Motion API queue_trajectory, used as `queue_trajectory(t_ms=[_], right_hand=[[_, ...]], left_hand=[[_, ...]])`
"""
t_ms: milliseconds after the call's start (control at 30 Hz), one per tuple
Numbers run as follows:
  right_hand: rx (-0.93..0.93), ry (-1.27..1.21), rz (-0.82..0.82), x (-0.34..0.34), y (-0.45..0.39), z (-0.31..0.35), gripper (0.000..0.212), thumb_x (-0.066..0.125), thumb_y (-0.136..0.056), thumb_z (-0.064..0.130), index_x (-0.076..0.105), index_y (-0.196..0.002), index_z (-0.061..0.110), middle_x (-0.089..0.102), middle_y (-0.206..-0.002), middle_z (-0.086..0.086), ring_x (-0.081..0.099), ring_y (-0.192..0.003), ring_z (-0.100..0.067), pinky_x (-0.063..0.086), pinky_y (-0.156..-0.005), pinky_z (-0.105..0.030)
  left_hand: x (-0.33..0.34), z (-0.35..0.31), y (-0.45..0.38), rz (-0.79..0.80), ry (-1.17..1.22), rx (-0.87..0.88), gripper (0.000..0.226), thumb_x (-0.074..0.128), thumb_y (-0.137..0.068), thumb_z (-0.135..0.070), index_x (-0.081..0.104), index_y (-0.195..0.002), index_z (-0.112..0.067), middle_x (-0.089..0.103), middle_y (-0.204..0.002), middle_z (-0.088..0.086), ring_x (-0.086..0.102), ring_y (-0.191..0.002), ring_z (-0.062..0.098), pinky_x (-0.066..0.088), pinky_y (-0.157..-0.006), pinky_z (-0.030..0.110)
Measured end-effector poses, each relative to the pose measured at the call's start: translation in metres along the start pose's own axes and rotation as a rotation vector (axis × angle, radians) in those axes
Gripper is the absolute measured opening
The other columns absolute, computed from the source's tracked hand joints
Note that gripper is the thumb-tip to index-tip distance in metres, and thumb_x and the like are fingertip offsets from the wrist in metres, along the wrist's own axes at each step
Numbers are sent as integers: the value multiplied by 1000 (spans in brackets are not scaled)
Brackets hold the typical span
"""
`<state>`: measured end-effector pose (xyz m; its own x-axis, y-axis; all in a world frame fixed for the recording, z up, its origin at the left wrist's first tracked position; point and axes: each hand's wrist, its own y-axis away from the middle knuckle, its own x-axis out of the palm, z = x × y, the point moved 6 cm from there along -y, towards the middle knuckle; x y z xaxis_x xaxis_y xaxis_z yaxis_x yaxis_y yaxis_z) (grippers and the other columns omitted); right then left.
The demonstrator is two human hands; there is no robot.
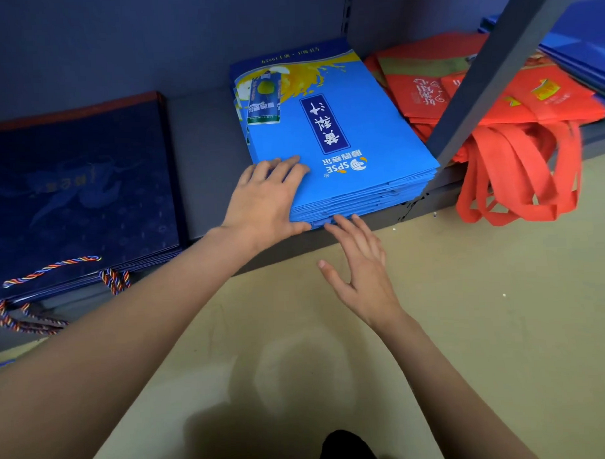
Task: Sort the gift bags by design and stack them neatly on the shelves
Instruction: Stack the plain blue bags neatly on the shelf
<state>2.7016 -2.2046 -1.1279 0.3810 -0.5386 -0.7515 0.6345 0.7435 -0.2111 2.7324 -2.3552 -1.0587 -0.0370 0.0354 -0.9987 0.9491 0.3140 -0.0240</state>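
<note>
A stack of flat light-blue gift bags [342, 131] with a yellow splash print lies on the low grey shelf [205, 129], in the middle. My left hand [265, 199] lies flat on the stack's near left corner, fingers on top and thumb along the front edge. My right hand [360, 268] is spread open, fingertips touching the stack's front edge. A stack of dark navy bags [76, 189] with braided cord handles lies to the left. A pile of red fabric bags [488, 95] lies to the right, handles hanging over the shelf edge.
A grey shelf upright [494, 71] slants across the red bags. More blue bags [579, 48] sit on a higher shelf at the far right. The beige floor [468, 309] spreads in front of the shelf. Bare shelf shows between the navy and light-blue stacks.
</note>
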Motion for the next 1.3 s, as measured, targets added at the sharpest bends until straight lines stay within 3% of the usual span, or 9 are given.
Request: queue_trajectory(t_ms=[267, 433, 700, 1067, 1300], right_hand=[[-98, 223, 63, 2, 3, -2, 65, 42, -87, 44, 27, -146, 24, 21, -154, 3, 14, -140, -22, 22, -111, -50], [-151, 237, -44, -5, 8, 9, 63, 48, -84, 34, 33, -143, 16, 31, -149, -2, 25, -136, -23, 26, -108, -46], [-234, 245, -45, -3, 4, 25, 61, 47, -81, 26, 37, -140, 14, 37, -145, 0, 31, -134, -20, 27, -107, -44], [-175, 299, -23, -2, -6, 22, 64, 43, -85, 30, 32, -143, 6, 27, -152, -2, 20, -141, -16, 14, -114, -41], [-189, 237, -39, -5, -8, 23, 59, 45, -77, 22, 40, -134, 6, 36, -147, -6, 28, -139, -17, 13, -115, -46]], left_hand=[[-11, 1, 2, -28, -47, 67, 79, 58, -82, -57, 27, -144, -19, 22, -155, -2, 26, -135, 25, 28, -107, 36], [-19, 0, 2, -56, -65, 105, 76, 56, -84, -54, 31, -144, -13, 29, -153, 4, 31, -133, 30, 35, -103, 40], [-27, 0, 1, -59, -89, 108, 75, 50, -87, -53, 25, -146, -14, 25, -154, 1, 28, -136, 26, 39, -98, 39], [-29, 0, 0, -75, -106, 132, 76, 51, -87, -53, 25, -147, -13, 27, -153, 3, 30, -136, 26, 41, -96, 41], [-27, 1, 0, -114, -117, 153, 75, 58, -83, -50, 37, -141, -7, 38, -147, 9, 40, -130, 33, 46, -89, 44]])
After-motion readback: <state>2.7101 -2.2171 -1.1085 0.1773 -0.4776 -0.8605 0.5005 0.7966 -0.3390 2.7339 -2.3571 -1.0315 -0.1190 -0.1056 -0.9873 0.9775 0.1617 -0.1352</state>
